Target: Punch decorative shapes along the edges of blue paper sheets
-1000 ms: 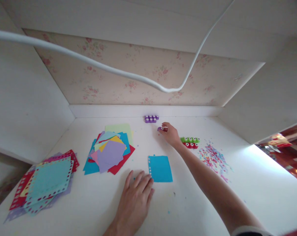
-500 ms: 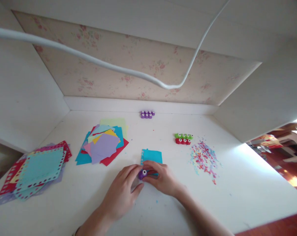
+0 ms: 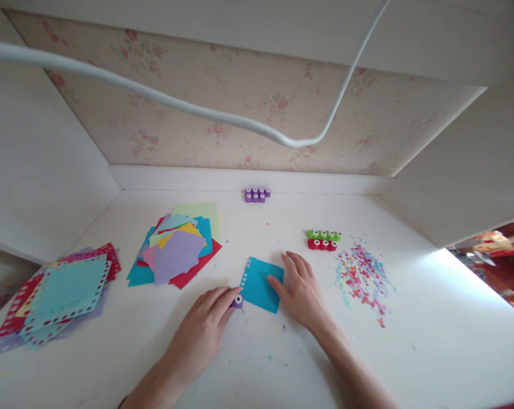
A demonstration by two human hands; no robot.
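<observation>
A small blue paper sheet [image 3: 259, 287] with a row of punched holes along its left edge lies on the white table [image 3: 257, 363]. My left hand [image 3: 203, 332] holds a small purple punch [image 3: 238, 301] at the sheet's lower left corner, fingers closed round it. My right hand [image 3: 299, 287] rests flat on the sheet's right edge with its fingers spread.
A cluster of purple punches [image 3: 257, 195] sits by the back wall. Green and red punches [image 3: 323, 240] stand right of centre beside a scatter of paper confetti [image 3: 361, 275]. A pile of coloured sheets [image 3: 178, 250] and a stack of punched sheets [image 3: 56, 295] lie to the left. A white cable [image 3: 197, 116] hangs overhead.
My right hand fetched a purple punch from the back and brought it to the blue sheet. The punch is now in my left hand, and my right hand lies flat on the sheet.
</observation>
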